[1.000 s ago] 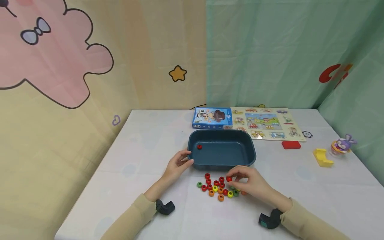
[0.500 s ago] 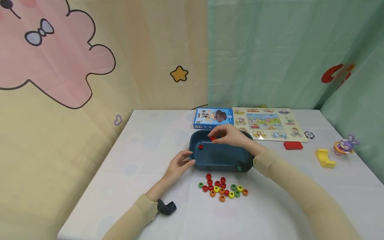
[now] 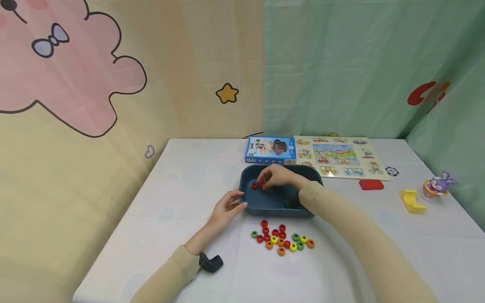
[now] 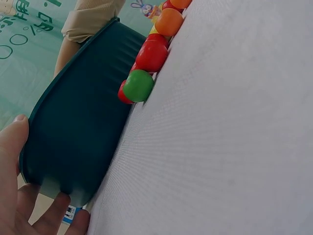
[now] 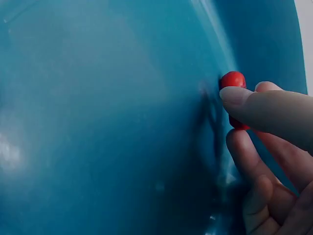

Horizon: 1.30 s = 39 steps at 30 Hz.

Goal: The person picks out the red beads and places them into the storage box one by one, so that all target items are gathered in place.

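Note:
My left hand holds the left end of a dark blue-green plastic tray. In the left wrist view, its thumb is at the tray's rim and its fingertips lie against the wall. Reaching into the tray, my right hand pinches a red bead low over the tray floor. Just left of that bead lies another red bead. In the right wrist view, red shows above and below the thumb, which partly covers the beads. Several red, orange, yellow and green beads lie on the table before the tray.
Behind the tray are a blue box and a wooden picture puzzle board. To the right sit a red block, a yellow notched block and a purple rabbit toy. A curtain hangs behind the table.
My right hand has carried a red bead from the pile up into the tray, then lowered it leftward beside the other red bead. My left hand has stayed at the tray's left end.

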{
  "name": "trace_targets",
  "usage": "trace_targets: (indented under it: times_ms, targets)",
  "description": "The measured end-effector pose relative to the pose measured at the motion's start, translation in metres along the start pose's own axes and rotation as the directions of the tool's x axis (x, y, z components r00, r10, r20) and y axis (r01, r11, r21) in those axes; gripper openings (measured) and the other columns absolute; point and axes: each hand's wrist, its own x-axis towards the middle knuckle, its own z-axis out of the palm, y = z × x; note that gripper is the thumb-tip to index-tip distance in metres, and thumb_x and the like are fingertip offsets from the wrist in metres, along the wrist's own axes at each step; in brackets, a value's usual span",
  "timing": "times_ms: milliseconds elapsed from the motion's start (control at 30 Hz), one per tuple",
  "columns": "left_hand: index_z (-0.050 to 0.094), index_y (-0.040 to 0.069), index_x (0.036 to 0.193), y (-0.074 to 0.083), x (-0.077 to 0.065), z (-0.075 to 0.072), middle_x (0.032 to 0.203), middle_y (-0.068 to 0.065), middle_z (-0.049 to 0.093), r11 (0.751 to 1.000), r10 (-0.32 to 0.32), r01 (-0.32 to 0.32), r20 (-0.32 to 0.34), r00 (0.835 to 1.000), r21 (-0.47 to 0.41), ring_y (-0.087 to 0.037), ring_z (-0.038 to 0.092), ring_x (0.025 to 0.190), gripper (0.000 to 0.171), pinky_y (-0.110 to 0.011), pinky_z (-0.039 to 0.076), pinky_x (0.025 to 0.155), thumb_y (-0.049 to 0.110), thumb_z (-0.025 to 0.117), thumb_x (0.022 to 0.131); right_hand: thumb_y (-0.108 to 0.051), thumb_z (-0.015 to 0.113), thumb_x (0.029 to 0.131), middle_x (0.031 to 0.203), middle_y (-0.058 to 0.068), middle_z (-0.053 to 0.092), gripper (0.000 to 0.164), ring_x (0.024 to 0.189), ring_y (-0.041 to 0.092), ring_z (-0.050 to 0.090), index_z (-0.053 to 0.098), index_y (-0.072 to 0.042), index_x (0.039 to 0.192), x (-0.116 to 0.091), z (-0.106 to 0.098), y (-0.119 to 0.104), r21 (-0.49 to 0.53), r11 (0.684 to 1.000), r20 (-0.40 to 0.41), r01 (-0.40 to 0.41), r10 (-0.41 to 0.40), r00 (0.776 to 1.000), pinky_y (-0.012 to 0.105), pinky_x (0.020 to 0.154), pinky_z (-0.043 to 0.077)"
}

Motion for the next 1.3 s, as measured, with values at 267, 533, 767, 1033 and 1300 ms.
trace_targets:
  times_ms: [267, 533, 767, 1033, 1300]
  targets:
    - [0.044, -0.006, 0.121, 0.026, -0.005, 0.003, 0.138, -0.021, 0.031, 0.999, 0.022, -0.023, 0.039, 0.999, 0.024, -0.039, 0.043, 0.115, 0.042, -0.028, 0.046, 0.086, 0.014, 0.059, 0.087, -0.012, 0.072, 0.074, 0.088, -0.003, 0.064, 0.022, 0.079, 0.012, 0.058, 0.067, -0.013, 0.095, 0.0, 0.006, -0.001, -0.08, 0.996, -0.049, -0.033, 0.029, 0.998, 0.026, 0.071, 0.05]
    - [0.044, -0.005, 0.121, 0.026, -0.004, 0.004, 0.138, -0.021, 0.031, 0.999, 0.015, -0.016, 0.045, 0.999, 0.035, -0.038, 0.043, 0.115, 0.043, -0.026, 0.045, 0.087, 0.015, 0.059, 0.086, -0.013, 0.073, 0.073, 0.09, -0.002, 0.064, 0.022, 0.079, 0.013, 0.057, 0.068, -0.015, 0.094, 0.0, 0.007, -0.001, -0.13, 0.987, -0.062, -0.091, 0.083, 0.995, 0.027, 0.07, 0.05]
    - [0.045, -0.004, 0.12, 0.023, -0.006, 0.006, 0.138, -0.019, 0.032, 0.999, 0.005, -0.007, 0.043, 0.999, 0.048, -0.035, 0.044, 0.116, 0.042, -0.027, 0.045, 0.087, 0.016, 0.06, 0.086, -0.013, 0.073, 0.074, 0.094, 0.0, 0.064, 0.028, 0.081, 0.011, 0.058, 0.066, -0.012, 0.101, -0.008, -0.001, -0.009, -0.081, 0.995, -0.037, -0.061, 0.058, 0.998, 0.026, 0.071, 0.05]
    - [0.048, -0.003, 0.118, 0.023, -0.004, 0.005, 0.136, -0.015, 0.037, 0.998, 0.019, -0.02, 0.021, 1.0, 0.063, -0.029, 0.047, 0.114, 0.041, -0.036, 0.044, 0.089, 0.016, 0.061, 0.085, -0.022, 0.071, 0.077, 0.107, 0.005, 0.061, 0.036, 0.089, 0.017, 0.059, 0.061, -0.014, 0.111, -0.078, -0.048, -0.078, 0.041, 0.984, -0.053, 0.176, -0.173, 0.983, 0.031, 0.07, 0.05]
    - [0.048, -0.003, 0.119, 0.022, -0.004, 0.003, 0.138, -0.014, 0.035, 0.996, 0.014, -0.014, 0.003, 1.0, 0.084, -0.03, 0.046, 0.116, 0.043, -0.036, 0.043, 0.09, 0.02, 0.062, 0.084, -0.001, 0.069, 0.076, 0.099, 0.0, 0.063, 0.034, 0.079, 0.016, 0.056, 0.061, -0.011, 0.107, -0.169, -0.027, -0.093, 0.066, 0.91, -0.149, 0.409, -0.397, 0.906, 0.027, 0.062, 0.048]
